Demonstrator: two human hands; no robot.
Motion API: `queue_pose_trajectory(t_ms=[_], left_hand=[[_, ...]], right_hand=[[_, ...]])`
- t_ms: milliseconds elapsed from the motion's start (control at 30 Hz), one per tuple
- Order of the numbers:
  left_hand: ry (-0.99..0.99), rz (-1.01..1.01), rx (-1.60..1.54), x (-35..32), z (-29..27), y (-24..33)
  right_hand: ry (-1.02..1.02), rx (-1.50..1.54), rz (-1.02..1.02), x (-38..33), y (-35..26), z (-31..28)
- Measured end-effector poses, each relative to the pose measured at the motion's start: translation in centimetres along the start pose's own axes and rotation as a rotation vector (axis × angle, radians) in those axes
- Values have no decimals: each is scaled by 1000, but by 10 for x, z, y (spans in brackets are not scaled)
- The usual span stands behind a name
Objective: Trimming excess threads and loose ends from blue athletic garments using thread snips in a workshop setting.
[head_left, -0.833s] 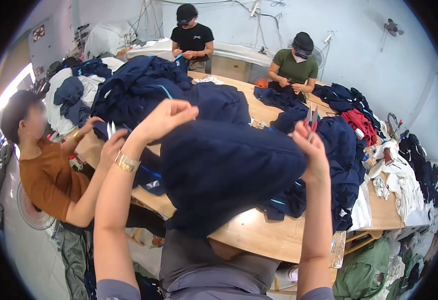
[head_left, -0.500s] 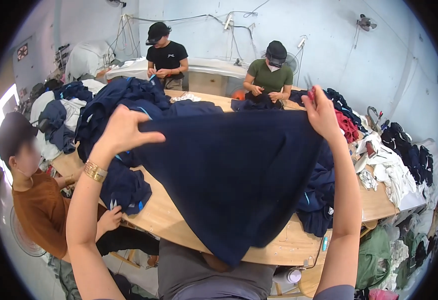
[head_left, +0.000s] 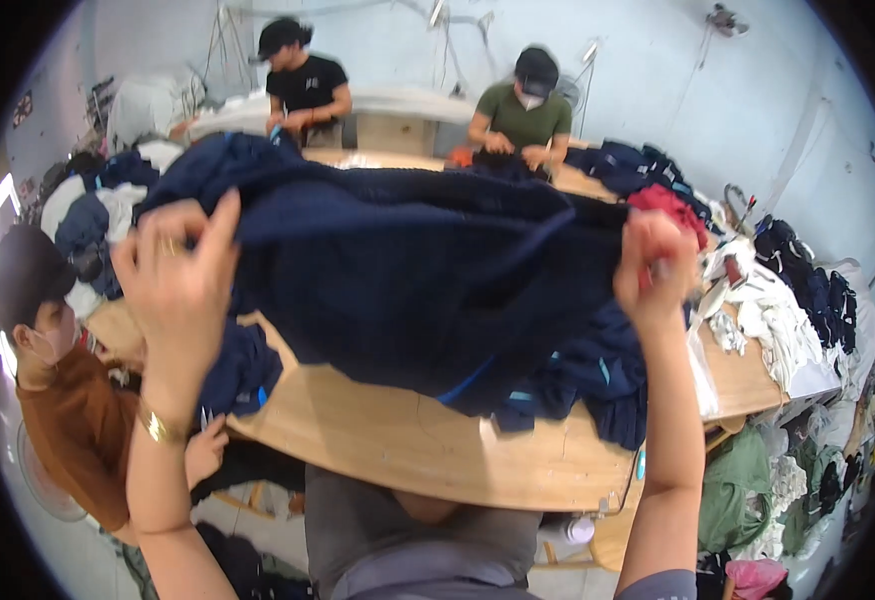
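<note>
Above wooden table (head_left: 398, 440), left hand (head_left: 180, 285), right hand (head_left: 655, 268), gripping navy garment (head_left: 428, 270)

Navy garment (head_left: 428, 270), held up at centre: soft matt knit cloth, slightly fuzzy, ribbed look. Left hand (head_left: 180, 285) at 9 o'clock: thin shiny metal bangle (head_left: 158, 428) on wrist. Work table (head_left: 388, 440) at 6 o'clock: pale wood, smooth, faint sheen. White garments (head_left: 773, 325) at 3 o'clock: matt crumpled cloth. Red garment (head_left: 668, 205) at 2 o'clock: matt cloth.
</note>
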State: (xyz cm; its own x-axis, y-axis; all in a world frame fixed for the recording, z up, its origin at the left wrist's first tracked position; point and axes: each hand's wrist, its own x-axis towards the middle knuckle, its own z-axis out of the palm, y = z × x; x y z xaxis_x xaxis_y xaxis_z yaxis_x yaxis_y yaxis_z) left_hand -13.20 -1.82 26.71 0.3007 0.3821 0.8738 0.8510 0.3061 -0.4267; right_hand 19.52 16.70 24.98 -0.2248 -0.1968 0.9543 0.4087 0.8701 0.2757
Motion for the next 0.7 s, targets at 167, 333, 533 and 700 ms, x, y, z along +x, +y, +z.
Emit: queue_pose_trajectory(t_ms=[167,333,533,700], left_hand=[[-724,-36,-354,-193,-24,54],[-1158,-388,-603,-284,-53,90],[-1164,-885,-1009,-272,-58,117],[-1279,-1772,-1746,-270,-54,163]], right_hand=[[-474,472,337,-177,-127,-27],[-708,352,692,-266,-232,-53],[-501,224,1092,-248,-234,-34],[-849,264,1079,-231,-219,-10]])
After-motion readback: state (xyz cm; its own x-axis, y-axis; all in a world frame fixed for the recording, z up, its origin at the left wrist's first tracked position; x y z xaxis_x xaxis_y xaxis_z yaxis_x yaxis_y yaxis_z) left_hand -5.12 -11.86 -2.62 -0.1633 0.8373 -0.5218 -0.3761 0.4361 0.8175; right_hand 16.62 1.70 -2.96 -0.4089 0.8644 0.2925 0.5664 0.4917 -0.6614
